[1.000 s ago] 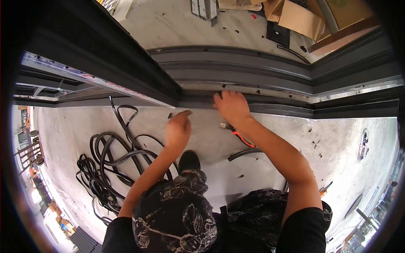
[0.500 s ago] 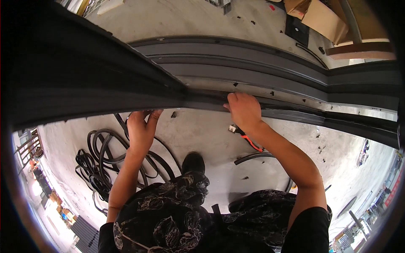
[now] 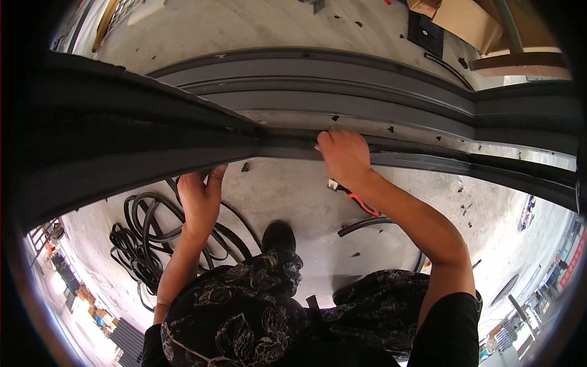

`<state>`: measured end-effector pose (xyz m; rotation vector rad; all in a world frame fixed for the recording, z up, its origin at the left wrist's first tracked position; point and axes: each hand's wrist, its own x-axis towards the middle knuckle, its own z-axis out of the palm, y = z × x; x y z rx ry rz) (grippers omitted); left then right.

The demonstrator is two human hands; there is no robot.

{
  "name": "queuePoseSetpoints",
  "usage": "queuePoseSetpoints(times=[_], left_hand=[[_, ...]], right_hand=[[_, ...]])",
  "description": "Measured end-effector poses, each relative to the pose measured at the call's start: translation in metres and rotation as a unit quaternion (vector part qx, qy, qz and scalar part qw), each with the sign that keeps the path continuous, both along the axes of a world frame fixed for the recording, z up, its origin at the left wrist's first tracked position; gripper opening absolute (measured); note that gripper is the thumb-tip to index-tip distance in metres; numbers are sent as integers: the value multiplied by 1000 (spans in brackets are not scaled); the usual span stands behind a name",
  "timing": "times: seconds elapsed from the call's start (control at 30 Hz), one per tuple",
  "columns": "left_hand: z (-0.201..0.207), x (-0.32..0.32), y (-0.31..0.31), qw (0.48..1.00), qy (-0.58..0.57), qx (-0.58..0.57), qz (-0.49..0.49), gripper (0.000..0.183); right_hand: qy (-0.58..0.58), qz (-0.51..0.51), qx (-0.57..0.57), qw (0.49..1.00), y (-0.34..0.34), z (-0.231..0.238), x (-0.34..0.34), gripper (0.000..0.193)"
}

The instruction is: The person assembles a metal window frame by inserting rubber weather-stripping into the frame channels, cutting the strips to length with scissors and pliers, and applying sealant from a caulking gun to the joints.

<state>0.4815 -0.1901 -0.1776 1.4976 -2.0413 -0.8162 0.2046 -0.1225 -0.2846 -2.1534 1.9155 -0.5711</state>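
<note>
A dark grey metal frame crosses the view, its slim grooved bar (image 3: 287,145) running into a wide dark section (image 3: 134,137) at the left. Curled fingers of my right hand (image 3: 347,156) close over the slim bar, fingertips in or beside its groove. Just left of the middle, my left hand (image 3: 200,202) grips the lower edge of the frame from below. Its fingertips are mostly hidden behind that edge. On the floor below my right hand lies a hand tool with orange-red handles (image 3: 362,203), partly covered by my forearm.
Coiled black rubber strips (image 3: 153,211) lie on the floor beside my left forearm. A short black strip piece (image 3: 367,225) is near the tool. Farther parallel frame rails (image 3: 342,92) span the back. Cardboard (image 3: 468,24) and a brown beam (image 3: 520,65) stand at the far right.
My right hand has shifted slightly left along the bar. The fingers of my left hand are more hidden under the edge. The frame's left section appears lower in view.
</note>
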Motion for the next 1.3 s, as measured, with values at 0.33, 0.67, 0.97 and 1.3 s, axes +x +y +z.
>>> queuePoseSetpoints(times=[0.33,0.67,0.97,1.3], left_hand=[[-22,-9,63,988,92,1,125,35],[-79,-93,51,950,-132,-186,-213,46],[-99,-114,42,955,-133,-202,-173,51],[-91,-117,36,962,-121,-146,-195,51]], right_hand=[[122,55,37,990,-2,10,3,14],[166,-17,44,985,9,13,34,16],[50,-69,-10,996,45,18,23,49],[34,-139,11,990,70,21,-32,40]])
